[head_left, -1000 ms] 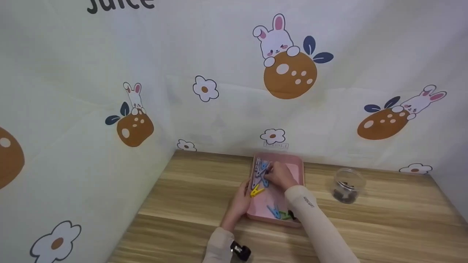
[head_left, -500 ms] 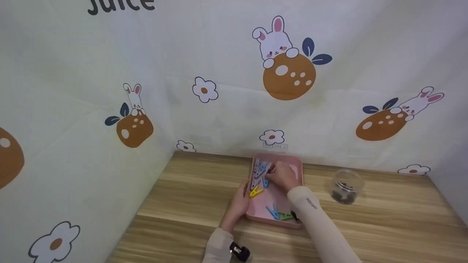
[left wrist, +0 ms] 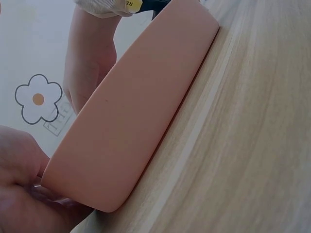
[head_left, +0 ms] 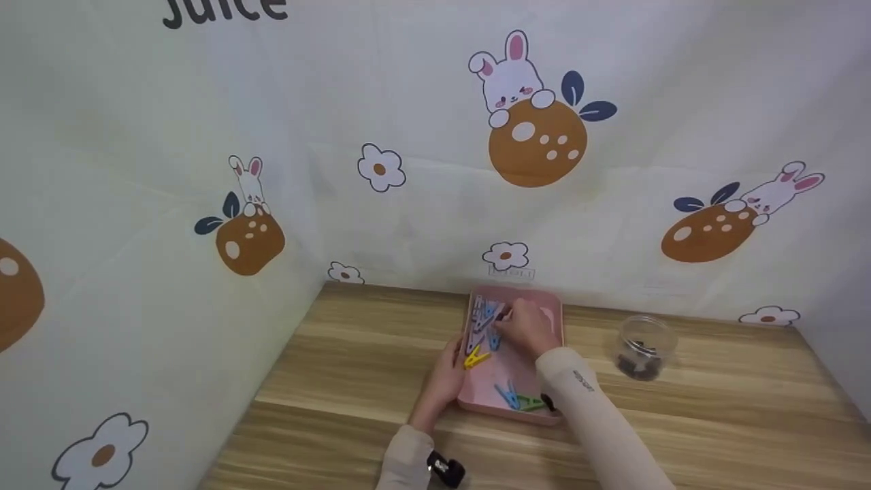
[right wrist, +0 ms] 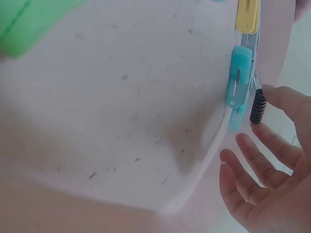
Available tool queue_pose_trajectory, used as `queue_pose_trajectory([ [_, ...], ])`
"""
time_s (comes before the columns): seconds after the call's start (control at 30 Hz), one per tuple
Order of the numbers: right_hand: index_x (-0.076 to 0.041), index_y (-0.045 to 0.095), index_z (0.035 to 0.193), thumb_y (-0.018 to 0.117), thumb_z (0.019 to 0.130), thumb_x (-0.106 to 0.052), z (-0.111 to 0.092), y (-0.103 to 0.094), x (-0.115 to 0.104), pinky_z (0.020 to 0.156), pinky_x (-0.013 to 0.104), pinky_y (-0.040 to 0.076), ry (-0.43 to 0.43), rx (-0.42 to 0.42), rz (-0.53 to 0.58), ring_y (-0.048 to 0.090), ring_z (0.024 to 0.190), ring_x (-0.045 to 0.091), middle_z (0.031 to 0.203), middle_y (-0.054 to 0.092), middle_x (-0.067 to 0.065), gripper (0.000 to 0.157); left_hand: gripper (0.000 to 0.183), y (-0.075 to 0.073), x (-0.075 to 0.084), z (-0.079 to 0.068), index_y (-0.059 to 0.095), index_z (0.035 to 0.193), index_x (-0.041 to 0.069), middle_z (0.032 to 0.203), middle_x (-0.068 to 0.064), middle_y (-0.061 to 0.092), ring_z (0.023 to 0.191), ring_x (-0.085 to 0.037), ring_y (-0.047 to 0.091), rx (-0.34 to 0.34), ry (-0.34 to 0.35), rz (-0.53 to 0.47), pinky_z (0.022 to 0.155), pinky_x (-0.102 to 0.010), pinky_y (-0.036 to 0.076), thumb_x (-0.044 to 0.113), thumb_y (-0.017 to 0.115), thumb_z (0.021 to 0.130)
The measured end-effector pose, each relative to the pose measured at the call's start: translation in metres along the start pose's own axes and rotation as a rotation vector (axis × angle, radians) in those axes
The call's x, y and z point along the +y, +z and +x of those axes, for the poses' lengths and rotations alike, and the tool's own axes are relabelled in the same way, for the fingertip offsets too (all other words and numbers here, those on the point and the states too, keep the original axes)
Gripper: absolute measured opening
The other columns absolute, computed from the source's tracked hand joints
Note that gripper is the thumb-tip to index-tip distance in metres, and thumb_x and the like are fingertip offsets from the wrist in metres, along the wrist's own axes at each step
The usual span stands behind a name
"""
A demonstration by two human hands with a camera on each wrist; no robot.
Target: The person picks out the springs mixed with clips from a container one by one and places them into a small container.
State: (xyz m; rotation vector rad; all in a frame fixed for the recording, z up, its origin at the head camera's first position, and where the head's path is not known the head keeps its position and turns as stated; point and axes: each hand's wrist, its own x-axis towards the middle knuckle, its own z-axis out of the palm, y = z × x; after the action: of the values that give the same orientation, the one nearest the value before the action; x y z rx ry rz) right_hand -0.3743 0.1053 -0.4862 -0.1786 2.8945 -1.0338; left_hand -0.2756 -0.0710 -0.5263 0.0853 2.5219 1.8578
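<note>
A pink tray [head_left: 507, 371] stands on the wooden table, with several clothespins inside. Grey and blue clothespins [head_left: 484, 320] crowd its far left corner, near a yellow clothespin [head_left: 475, 357]. A light blue clothespin [head_left: 507, 395] and a green clothespin [head_left: 529, 402] lie at the near end. My left hand [head_left: 449, 373] grips the tray's left wall; the left wrist view has its fingers at the rim. My right hand [head_left: 527, 328] is over the clothespins. Between its thumb and index finger it pinches a small black ribbed cylinder [right wrist: 258, 106], beside a blue clothespin [right wrist: 238, 77].
Right of the tray is a clear plastic tub [head_left: 643, 347] with black pieces in it. A printed cloth [head_left: 422, 211] with rabbits and flowers rises behind the table and at its sides. A black device [head_left: 446, 468] is strapped at the left wrist.
Very little differs. The right forearm has shifted slightly to the right, with the hand still at the same clothespins. The left hand keeps its place on the tray.
</note>
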Motion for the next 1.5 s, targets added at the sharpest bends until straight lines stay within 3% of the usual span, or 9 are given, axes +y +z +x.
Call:
queue_pose_trajectory([
  [0.63, -0.009, 0.075, 0.115, 0.079, 0.096, -0.023, -0.010, -0.006, -0.006, 0.081, 0.038, 0.059, 0.014, -0.008, -0.044, 0.067, 0.090, 0.022, 0.106, 0.075, 0.007, 0.024, 0.047, 0.001, 0.002, 0.000, 0.039, 0.159, -0.003, 0.159, -0.028, 0.046, 0.147, -0.045, 0.046, 0.006, -0.021, -0.003, 0.121, -0.060, 0.037, 0.006, 0.039, 0.113],
  [0.9, -0.010, 0.075, 0.109, 0.077, 0.096, -0.024, -0.015, -0.004, -0.005, 0.078, 0.036, 0.056, 0.020, 0.008, -0.045, 0.065, 0.088, 0.022, 0.103, 0.074, 0.005, 0.020, 0.043, 0.000, 0.000, 0.001, 0.047, 0.153, -0.007, 0.151, -0.030, 0.054, 0.142, -0.047, 0.050, 0.044, 0.051, 0.105, 0.119, -0.061, 0.038, 0.002, 0.043, 0.111],
  [1.1, -0.011, 0.076, 0.112, 0.076, 0.097, -0.024, -0.015, -0.004, -0.005, 0.085, 0.038, 0.059, 0.031, 0.022, -0.014, 0.067, 0.093, 0.022, 0.107, 0.075, 0.006, 0.019, 0.044, 0.000, 0.001, 0.000, 0.045, 0.155, -0.003, 0.155, -0.027, 0.051, 0.144, -0.045, 0.049, 0.039, 0.004, 0.074, 0.120, -0.060, 0.038, 0.004, 0.042, 0.111],
  [1.5, -0.012, 0.078, 0.107, 0.076, 0.096, -0.023, -0.017, -0.005, -0.005, 0.084, 0.038, 0.059, 0.001, 0.081, -0.014, 0.068, 0.091, 0.022, 0.105, 0.076, 0.006, 0.016, 0.044, 0.001, 0.001, 0.000, 0.044, 0.156, -0.002, 0.155, -0.028, 0.051, 0.144, -0.045, 0.049, 0.033, 0.007, 0.054, 0.120, -0.061, 0.038, 0.005, 0.042, 0.112],
])
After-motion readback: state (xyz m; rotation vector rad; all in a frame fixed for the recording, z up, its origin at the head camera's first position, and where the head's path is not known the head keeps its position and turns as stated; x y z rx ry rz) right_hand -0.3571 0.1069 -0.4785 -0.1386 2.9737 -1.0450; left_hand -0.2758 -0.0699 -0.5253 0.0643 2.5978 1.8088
